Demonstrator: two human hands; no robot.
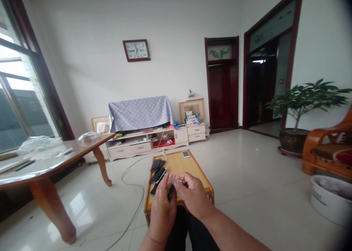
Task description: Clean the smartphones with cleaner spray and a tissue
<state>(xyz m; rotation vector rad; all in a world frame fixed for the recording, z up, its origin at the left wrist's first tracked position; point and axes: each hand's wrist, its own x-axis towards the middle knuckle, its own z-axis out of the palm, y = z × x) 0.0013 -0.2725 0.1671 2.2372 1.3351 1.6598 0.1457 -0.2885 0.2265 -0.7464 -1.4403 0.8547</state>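
My hands are close together over the near edge of a low wooden tray table [176,166]. My left hand [162,212] grips a slim dark object [171,192], perhaps a tool or pen; the fingers hide most of it. My right hand [192,196] pinches a small silver metal piece [176,181] against that object. Several dark smartphones [157,175] lie stacked and overlapping on the tray's left side, just beyond my left hand. A lighter phone [186,154] lies face up at the far edge, near a small clear bottle [164,154].
A grey cable [134,207] curves across the tiled floor left of the tray. To the left stands a wooden table [55,152] bearing plastic bags. A white basin [331,201], an orange wooden chair [324,148] and a potted plant [295,141] stand to the right.
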